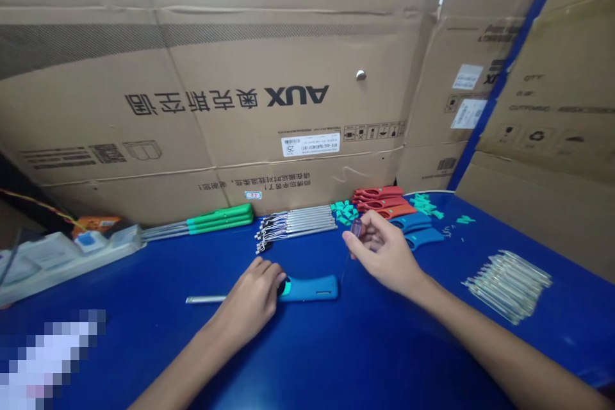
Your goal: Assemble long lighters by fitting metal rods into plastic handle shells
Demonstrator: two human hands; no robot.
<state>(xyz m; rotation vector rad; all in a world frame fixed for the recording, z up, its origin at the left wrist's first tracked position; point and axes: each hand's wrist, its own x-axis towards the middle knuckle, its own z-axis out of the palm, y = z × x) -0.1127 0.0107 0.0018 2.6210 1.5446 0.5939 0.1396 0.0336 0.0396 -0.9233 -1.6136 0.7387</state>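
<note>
My left hand (254, 295) is closed around the middle of a blue long-necked lighter (314, 287) lying flat on the blue table. Its metal tube points left, and a green piece shows beside my fingers. In my right hand (387, 250) is a small screwdriver (356, 228) with a clear purplish handle, pinched between the fingers. The thin shaft points down, close to the right end of the lighter. The tip is too faint to make out.
Behind my hands lie green lighters (221, 218), metal tubes with wires (307, 221), small green parts (344, 211), red casings (379, 195) and blue casings (425, 237). Clear slim tubes (509, 285) lie right. A power strip (72, 259) is left; cardboard (216, 57) walls the back.
</note>
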